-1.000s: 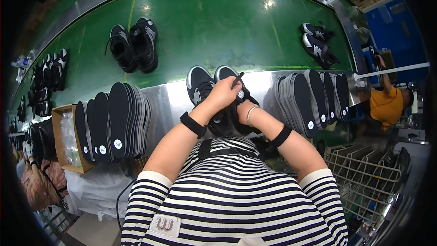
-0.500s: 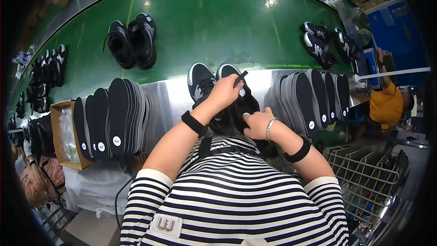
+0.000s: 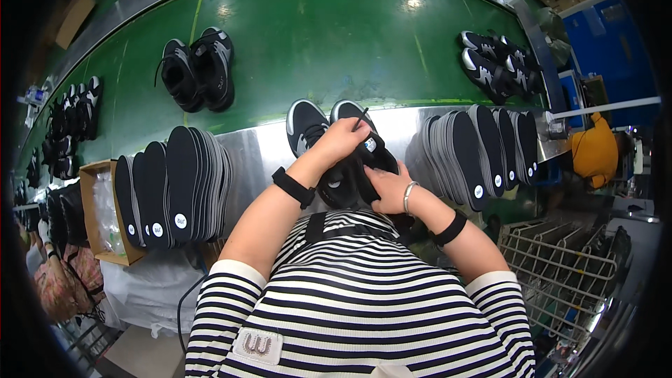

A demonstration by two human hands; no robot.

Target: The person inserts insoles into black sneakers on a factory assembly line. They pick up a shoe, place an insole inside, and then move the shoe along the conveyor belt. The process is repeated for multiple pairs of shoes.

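Observation:
Two black sneakers with silver-grey toes stand side by side in front of me on the metal ledge, toes pointing away: a left sneaker and a right sneaker. My left hand reaches across to the right sneaker and pinches its tongue, a thin dark strip sticking up past the fingers. A small white label shows below that tongue. At the opening of the same sneaker my right hand grips the heel side; some of its fingertips are hidden inside the collar. A round pale label shows inside the left sneaker.
Stacks of black insoles stand left and right of me. A cardboard box with clear plastic is at the far left. On the green conveyor sit more sneakers. A wire rack and a person in yellow are at right.
My right hand has shifted slightly at the sneaker's collar, while my left keeps hold of the tongue. At the far right, sneakers on the conveyor have closed together. The person in yellow has turned and bent.

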